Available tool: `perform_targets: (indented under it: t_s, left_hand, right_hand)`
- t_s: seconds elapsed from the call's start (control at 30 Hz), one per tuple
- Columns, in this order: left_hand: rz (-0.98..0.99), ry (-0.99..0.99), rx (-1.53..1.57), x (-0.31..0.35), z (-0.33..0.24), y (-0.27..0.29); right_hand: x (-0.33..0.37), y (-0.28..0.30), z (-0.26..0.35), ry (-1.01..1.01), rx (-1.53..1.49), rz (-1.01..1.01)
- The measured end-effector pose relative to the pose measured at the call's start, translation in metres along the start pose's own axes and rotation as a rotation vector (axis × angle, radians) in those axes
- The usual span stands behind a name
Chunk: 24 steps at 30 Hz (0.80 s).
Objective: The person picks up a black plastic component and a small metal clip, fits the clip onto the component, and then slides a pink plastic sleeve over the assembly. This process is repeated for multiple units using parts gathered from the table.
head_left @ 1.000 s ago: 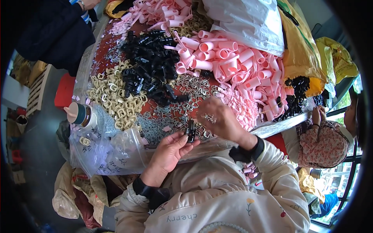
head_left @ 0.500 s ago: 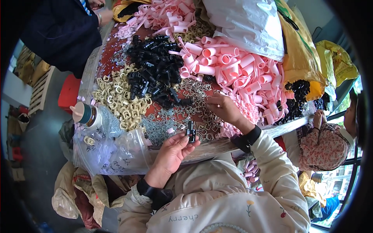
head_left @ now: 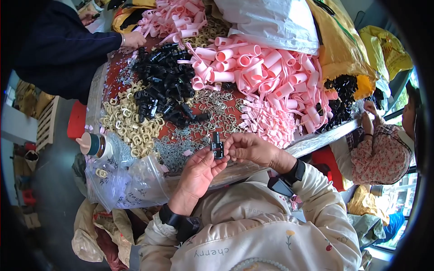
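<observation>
Between the thumb and fingers of my left hand [head_left: 197, 174] a small black plastic part [head_left: 217, 148] stands upright, just above the table's near edge. My right hand [head_left: 253, 150] is at its right side with fingertips pinched together, close to the part. Whatever those fingertips hold is too small to make out. Beyond my hands lie loose bent metal clips [head_left: 217, 110] and a spread of tiny grey pieces [head_left: 174, 151]. A heap of similar black parts [head_left: 165, 86] rises farther back, with cream-coloured rings [head_left: 131, 122] to its left.
Pink tubes with straps [head_left: 266, 67] and small pink pieces [head_left: 269, 122] cover the right side. A lidded bottle [head_left: 94, 145] and clear plastic bags [head_left: 135, 183] sit at the left edge. A co-worker's hand [head_left: 134, 39] reaches in at the far left; another person [head_left: 379, 156] sits at right.
My right hand has come from over the metal clips to beside the black part in my left hand. The co-worker at far left has reached farther over the table. The view has shifted slightly.
</observation>
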State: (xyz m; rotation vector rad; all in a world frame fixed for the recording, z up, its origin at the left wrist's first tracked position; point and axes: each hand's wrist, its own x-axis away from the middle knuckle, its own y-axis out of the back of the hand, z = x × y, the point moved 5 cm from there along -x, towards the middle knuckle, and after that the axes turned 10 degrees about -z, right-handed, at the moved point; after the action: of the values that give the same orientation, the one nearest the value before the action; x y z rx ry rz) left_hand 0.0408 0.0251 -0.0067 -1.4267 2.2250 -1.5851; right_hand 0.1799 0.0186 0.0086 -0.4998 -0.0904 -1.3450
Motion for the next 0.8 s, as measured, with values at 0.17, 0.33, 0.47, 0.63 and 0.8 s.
perform_targets:
  t_s: [0.17,0.33,0.47,0.63,0.8]
  left_hand:
    - [0.026,0.008,-0.016,-0.002,0.001,-0.003]
    - [0.010,-0.013,-0.029,-0.001,-0.001,-0.005]
    - [0.003,0.025,-0.059,0.004,0.005,-0.009]
    - [0.012,0.042,-0.099,0.007,0.004,-0.008]
    - [-0.020,0.049,-0.106,0.009,0.006,-0.008]
  right_hand:
    - [0.005,-0.002,-0.004,-0.016,-0.145,-0.014]
    - [0.029,-0.004,0.014,0.384,0.164,-0.160]
    - [0.049,-0.015,0.035,0.969,0.978,-0.297]
    - [0.045,-0.004,0.024,0.667,0.703,-0.298]
    - [0.038,-0.001,0.003,0.156,-0.032,-0.129]
